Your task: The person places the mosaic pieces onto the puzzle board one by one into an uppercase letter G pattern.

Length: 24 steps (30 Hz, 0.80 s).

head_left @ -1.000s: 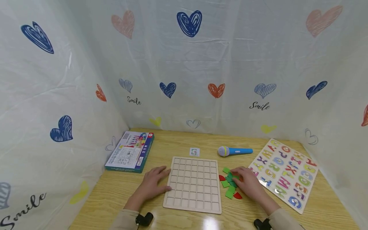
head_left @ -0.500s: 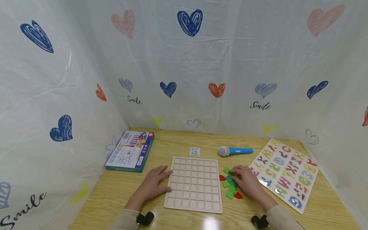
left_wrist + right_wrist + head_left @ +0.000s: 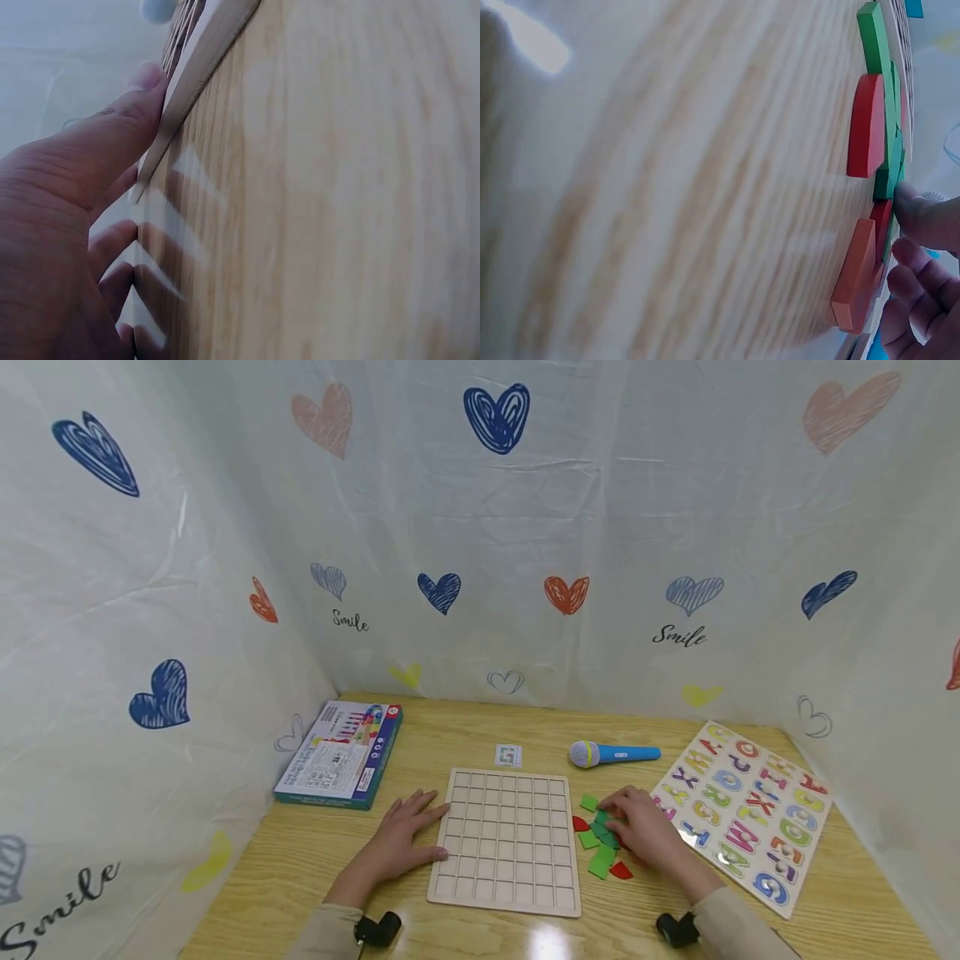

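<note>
My left hand (image 3: 401, 843) lies at the left edge of a square-gridded wooden board (image 3: 504, 843), its fingers spread. In the left wrist view, the thumb (image 3: 124, 120) touches the board's side edge. On the right, my right hand (image 3: 647, 828) reaches over a loose pile of flat shape pieces, fingers bent and fingertips among them. Green squares (image 3: 602, 862) and a red quarter-round piece (image 3: 621, 870) show beside it. In the right wrist view, the thumb meets a dark green piece (image 3: 885, 180), near an orange piece (image 3: 853, 277). The hand covers part of the pile.
A small pattern card (image 3: 508, 755) lies behind the board, with a blue toy microphone (image 3: 618, 755) to its right. An alphabet puzzle board (image 3: 750, 814) is near the right forearm. A flat box (image 3: 341, 756) sits at the back left. Patterned sheeting encloses the table.
The right hand has shifted very slightly left and away among the pieces, and the farthest green square has moved a little left. The left hand has barely moved.
</note>
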Available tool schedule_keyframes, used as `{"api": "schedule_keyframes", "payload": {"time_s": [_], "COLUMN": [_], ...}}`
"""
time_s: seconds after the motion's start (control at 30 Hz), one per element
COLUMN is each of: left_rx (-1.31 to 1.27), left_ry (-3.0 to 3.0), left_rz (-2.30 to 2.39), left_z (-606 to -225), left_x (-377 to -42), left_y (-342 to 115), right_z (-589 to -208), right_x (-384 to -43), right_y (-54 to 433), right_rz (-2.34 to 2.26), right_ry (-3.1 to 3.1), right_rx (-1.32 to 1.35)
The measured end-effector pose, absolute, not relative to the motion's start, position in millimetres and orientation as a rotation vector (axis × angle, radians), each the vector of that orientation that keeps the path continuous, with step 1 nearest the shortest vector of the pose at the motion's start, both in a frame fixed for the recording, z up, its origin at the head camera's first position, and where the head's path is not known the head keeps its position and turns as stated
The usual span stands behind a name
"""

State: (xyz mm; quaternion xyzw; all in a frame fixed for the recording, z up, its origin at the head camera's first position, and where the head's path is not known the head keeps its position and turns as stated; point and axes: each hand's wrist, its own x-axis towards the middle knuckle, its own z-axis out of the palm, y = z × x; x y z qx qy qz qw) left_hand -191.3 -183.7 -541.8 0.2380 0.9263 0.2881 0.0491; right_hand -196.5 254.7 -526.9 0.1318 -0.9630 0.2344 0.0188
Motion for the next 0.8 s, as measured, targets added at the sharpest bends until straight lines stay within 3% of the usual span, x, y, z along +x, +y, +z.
{"api": "schedule_keyframes", "payload": {"time_s": [0.8], "left_rx": [0.706], "left_ry": [2.793], "left_rz": [0.882], "left_z": [-541.8], "left_x": [-191.2], "left_y": [-183.6], "right_z": [-523.7], "right_x": [-199.7], "right_y": [254.8], "right_rz": [1.103], "right_ry": [-2.998], "right_rx": [0.271]}}
